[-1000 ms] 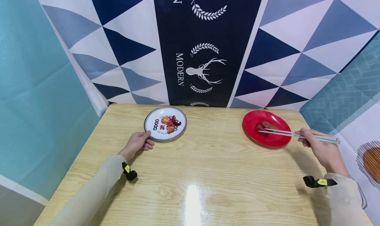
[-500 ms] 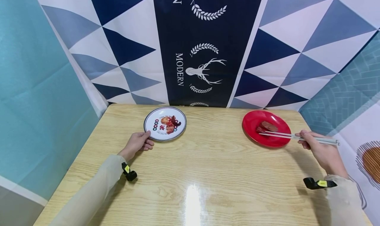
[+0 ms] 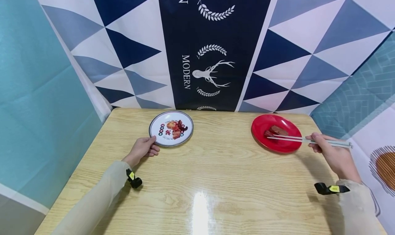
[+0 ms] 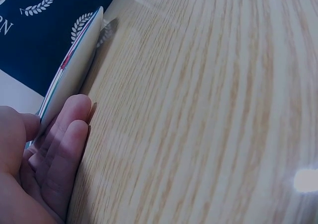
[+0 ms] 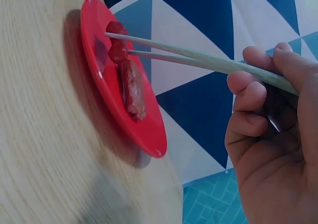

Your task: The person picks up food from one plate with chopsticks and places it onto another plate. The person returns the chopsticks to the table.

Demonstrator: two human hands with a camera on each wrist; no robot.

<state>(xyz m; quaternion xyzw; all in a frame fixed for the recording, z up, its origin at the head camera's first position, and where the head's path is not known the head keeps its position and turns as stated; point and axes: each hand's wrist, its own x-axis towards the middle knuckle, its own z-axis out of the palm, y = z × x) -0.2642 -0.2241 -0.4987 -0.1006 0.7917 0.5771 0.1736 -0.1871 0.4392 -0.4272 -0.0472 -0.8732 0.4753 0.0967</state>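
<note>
In the head view my left hand (image 3: 142,151) pinches the near left rim of a white plate (image 3: 158,121) printed with a food picture. Its thumb lies on top and fingers are under the rim in the left wrist view. My right hand (image 3: 334,156) holds a pair of pale chopsticks (image 5: 218,64) reaching left over a red plate (image 3: 277,147). Their tips lie at a glossy dark red, sausage-like piece (image 5: 118,51), one tip across it and one at its side. A flatter brownish-red meat piece (image 5: 133,92) lies beside it. Whether the tips grip is unclear.
Both plates stand near the back of a wooden table (image 3: 197,173), in front of a patterned cloth backdrop (image 3: 210,49). Teal cloth (image 3: 46,101) hangs on the left. Black wrist cameras (image 3: 134,179) are strapped over the sleeves.
The chopstick tips dipped slightly toward the near side and then shifted a little left, the dark red piece moving slightly with them. The left hand and white plate have stayed put.
</note>
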